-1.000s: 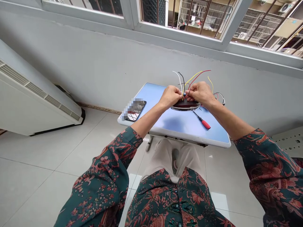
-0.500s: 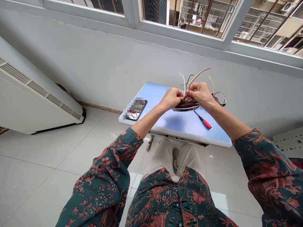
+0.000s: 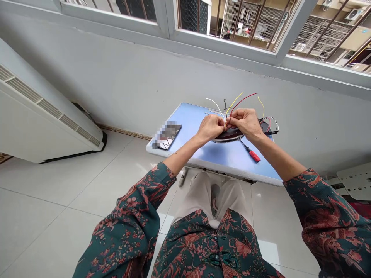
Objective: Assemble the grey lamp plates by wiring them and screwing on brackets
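Both my hands pinch at the base of several thin wires that rise from a dark red, rounded unit (image 3: 230,135) with a shiny rim, held over the table. My left hand (image 3: 212,126) is closed at the root of the wires, its fingertips partly hiding it. My right hand (image 3: 245,121) is closed beside it, thumb and forefinger at the red wire (image 3: 245,99). A white wire (image 3: 214,101), a black wire (image 3: 225,106) and a yellow wire (image 3: 236,100) fan out above the fingers. A screwdriver (image 3: 251,152) with a red-and-black handle lies below my right hand.
The small blue table (image 3: 199,154) stands by the wall under the window. On its left lies a phone (image 3: 171,139). Behind my right wrist sits a dark part (image 3: 264,126) with loose wires (image 3: 274,119). A white appliance (image 3: 43,112) stands at the left.
The wires have spread apart: the white one leans further left, the black one stands straighter, and the yellow and red tips have separated. Both hands stay pinched close together.
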Tool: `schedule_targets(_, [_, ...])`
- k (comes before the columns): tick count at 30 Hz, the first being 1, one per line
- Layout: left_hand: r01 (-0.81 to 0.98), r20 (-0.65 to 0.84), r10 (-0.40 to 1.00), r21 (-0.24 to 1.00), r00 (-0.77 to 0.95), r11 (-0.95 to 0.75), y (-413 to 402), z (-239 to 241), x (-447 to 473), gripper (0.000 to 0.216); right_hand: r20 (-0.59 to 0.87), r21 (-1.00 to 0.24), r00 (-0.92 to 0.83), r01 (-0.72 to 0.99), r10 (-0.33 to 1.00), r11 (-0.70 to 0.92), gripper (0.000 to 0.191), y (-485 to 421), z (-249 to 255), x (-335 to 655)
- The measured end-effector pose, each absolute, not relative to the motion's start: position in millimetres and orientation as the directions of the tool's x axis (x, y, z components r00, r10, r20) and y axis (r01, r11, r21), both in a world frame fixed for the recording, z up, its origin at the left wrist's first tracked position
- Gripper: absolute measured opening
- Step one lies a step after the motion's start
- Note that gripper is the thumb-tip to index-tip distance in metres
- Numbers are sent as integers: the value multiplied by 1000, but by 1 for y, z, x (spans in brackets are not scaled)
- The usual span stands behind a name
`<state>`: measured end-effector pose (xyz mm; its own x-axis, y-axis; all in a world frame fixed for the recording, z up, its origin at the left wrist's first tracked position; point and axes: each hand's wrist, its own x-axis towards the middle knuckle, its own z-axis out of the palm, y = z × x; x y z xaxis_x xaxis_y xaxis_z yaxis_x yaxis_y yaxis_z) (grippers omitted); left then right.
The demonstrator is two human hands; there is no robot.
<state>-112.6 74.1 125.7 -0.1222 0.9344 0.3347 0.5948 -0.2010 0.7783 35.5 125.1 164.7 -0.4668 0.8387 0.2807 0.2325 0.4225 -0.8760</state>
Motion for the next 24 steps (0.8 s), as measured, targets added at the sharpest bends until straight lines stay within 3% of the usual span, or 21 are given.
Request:
schedule_targets(10, [655,329,918,748,-221,-111,75,116,-105,8,288,-820,-457,335,841,463,9,133,152,44])
schedule_targets(17, [712,276,924,702,-265,-5,77,97,-98,7,298,-709,-513,445,805,546,11,132,126,60])
schedule_targets(24, [608,214,929,794,-301,15,87,72,-94,13,306,-627,-426,582,851,517,9,131,104,74])
